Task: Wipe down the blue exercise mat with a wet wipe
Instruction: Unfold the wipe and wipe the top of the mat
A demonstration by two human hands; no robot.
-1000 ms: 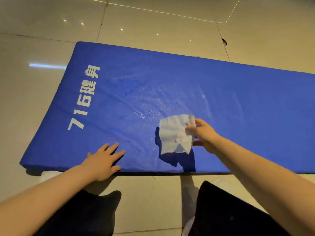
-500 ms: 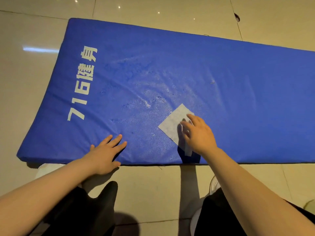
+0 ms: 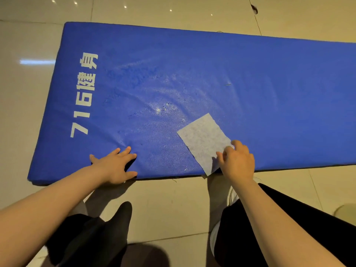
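The blue exercise mat (image 3: 269,93) lies flat on the tiled floor, with white lettering near its left end and wet, shiny streaks across the middle. A white wet wipe (image 3: 202,139) is spread flat on the mat close to the near edge, one corner hanging just over it. My right hand (image 3: 238,162) has curled fingers on the wipe's near right edge and pinches it there. My left hand (image 3: 113,168) presses flat on the mat's near edge, fingers straight and spread, well left of the wipe.
Glossy beige floor tiles (image 3: 173,205) surround the mat. My knees in black trousers (image 3: 92,237) are at the bottom of the view, and a white shoe (image 3: 233,195) shows beside my right arm. A small dark mark (image 3: 254,9) sits on the far floor.
The wipe went from hanging crumpled in my right hand to lying spread flat on the mat. My right hand slid to its near right edge. My left hand stayed in place.
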